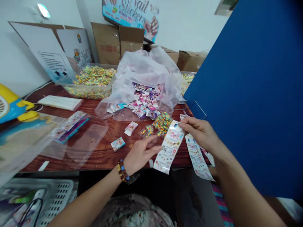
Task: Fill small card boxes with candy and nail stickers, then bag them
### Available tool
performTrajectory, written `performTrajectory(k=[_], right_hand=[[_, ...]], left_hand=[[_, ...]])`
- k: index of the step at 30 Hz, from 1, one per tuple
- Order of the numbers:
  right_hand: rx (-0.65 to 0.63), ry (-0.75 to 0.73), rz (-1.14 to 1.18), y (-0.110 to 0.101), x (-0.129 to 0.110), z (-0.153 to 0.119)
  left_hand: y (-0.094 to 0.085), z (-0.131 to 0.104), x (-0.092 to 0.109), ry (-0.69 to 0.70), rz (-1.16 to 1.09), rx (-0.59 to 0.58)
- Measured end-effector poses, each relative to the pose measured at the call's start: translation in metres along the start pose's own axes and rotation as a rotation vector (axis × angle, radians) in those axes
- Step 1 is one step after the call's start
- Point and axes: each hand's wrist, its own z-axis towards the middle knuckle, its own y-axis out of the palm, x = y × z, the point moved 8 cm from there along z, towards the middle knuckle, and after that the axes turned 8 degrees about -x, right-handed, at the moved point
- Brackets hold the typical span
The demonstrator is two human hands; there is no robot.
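Note:
A long white sticker sheet (168, 147) with rows of small coloured prints hangs at a slant over the table's front edge. My right hand (201, 130) pinches its top end between thumb and fingers. My left hand (143, 153) is open at the sheet's left side, fingers apart, the thumb tip close to its edge; whether they touch I cannot tell. Beyond the fingers lies a pile of small yellow and green candy packets (163, 122). Left of it are a small pink box (131, 128) and a small blue box (117, 144).
More sticker sheets (197, 157) hang over the edge at the right. A translucent bag (151, 69) spills small boxes. A plastic tub (87, 91) of candies stands at the back left. A blue panel (251, 94) bounds the right side. A white basket (62, 192) sits below left.

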Motion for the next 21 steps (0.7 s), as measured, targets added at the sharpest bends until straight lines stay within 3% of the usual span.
performTrajectory(k=[2,6,9,12,15,19,21], right_hand=[[0.008,-0.02,-0.011,0.021,-0.004,0.005],[0.061,-0.134,-0.146,0.06,-0.02,-0.011],[-0.054,-0.323,-0.259,0.105,-0.039,-0.035],[-0.164,-0.431,-0.339,0.14,-0.044,-0.055],[-0.154,-0.44,-0.257,0.144,-0.038,-0.057],[0.01,-0.217,-0.043,0.122,-0.011,-0.036],[-0.043,-0.13,0.028,0.127,0.0,-0.024]], left_hand=[[0.004,0.003,-0.017,-0.076,-0.16,-0.038],[-0.019,-0.007,-0.051,-0.199,-0.474,0.162],[-0.026,-0.016,-0.065,-0.283,-0.77,0.245],[-0.029,-0.019,-0.063,-0.268,-0.864,0.22],[-0.033,-0.021,-0.059,-0.239,-0.707,0.156],[-0.032,-0.022,-0.054,-0.199,-0.45,0.054],[-0.03,-0.022,-0.048,-0.158,-0.336,0.018]])
